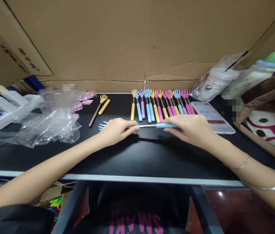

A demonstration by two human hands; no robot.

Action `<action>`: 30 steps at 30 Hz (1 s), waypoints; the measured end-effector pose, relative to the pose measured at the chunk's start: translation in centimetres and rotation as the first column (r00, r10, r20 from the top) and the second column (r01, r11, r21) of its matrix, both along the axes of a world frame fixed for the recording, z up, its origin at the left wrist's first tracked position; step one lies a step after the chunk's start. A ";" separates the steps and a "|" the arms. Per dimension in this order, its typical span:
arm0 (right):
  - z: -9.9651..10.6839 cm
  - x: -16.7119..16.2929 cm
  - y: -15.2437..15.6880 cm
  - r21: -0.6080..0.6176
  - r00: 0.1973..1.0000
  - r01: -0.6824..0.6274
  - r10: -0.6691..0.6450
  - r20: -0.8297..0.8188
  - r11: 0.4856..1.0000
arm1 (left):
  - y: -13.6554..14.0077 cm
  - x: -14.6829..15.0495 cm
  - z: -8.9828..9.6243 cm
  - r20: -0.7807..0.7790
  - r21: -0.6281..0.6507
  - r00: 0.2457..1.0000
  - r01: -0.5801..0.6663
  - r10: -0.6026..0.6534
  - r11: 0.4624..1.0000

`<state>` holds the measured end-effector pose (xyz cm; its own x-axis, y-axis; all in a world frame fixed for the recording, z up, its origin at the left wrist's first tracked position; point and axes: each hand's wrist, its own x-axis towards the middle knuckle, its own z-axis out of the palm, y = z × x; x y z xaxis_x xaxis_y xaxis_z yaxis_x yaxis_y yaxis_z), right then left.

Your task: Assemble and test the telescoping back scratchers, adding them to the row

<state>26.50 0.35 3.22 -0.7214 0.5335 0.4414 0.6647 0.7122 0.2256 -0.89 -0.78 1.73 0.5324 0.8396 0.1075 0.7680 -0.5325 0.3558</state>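
A blue back scratcher (pixel 149 126) lies crosswise between my two hands, just above the black tabletop. My left hand (pixel 116 130) pinches its metal rod near the claw, and the blue claw tips stick out on the far side. Around the blue handle at the other end, my right hand (pixel 191 127) is closed. Beyond them stands a row of back scratchers (pixel 155 110) in yellow, blue, purple and pink, laid side by side. To the left lie a yellow-clawed rod (pixel 95 113) without a handle and a loose yellow handle (pixel 104 107).
Crumpled clear plastic bags (pixel 52 120) and pink cards cover the table's left, beside a white rack (pixel 13 109). A phone (pixel 214 117) lies right of the row. Behind it stand a bagged cup (pixel 215 84) and a bottle (pixel 251 79). Cardboard (pixel 127 42) walls the back.
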 end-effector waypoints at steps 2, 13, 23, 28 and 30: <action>0.4 0.2 0.2 -0.108 1.000 0.015 -0.016 -0.015 0.994 | 0.0 -0.1 0.4 -0.039 0.077 0.999 -0.009 0.012 0.997; 1.0 1.1 1.6 -0.543 0.995 0.001 -0.055 -0.083 0.840 | 0.3 -1.1 0.5 -0.178 0.320 0.981 -0.018 0.079 0.947; -0.5 1.2 1.7 -0.228 0.997 0.062 -0.070 -0.027 0.972 | 0.7 -1.3 0.1 -0.150 0.145 0.987 -0.035 0.057 0.989; -0.5 1.1 1.6 -0.131 0.997 0.031 -0.040 -0.062 0.991 | 0.8 -1.1 0.1 -0.037 -0.034 0.999 -0.018 0.017 0.999; -0.4 1.0 1.5 -0.098 0.997 0.012 -0.020 -0.074 0.995 | 0.9 -1.0 0.0 0.007 -0.091 1.000 0.011 -0.011 0.996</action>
<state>27.55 1.85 2.87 -0.6794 0.5877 0.4393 0.6886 0.7175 0.1049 -1.92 0.12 1.76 0.5413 0.8402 0.0341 0.7596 -0.5060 0.4086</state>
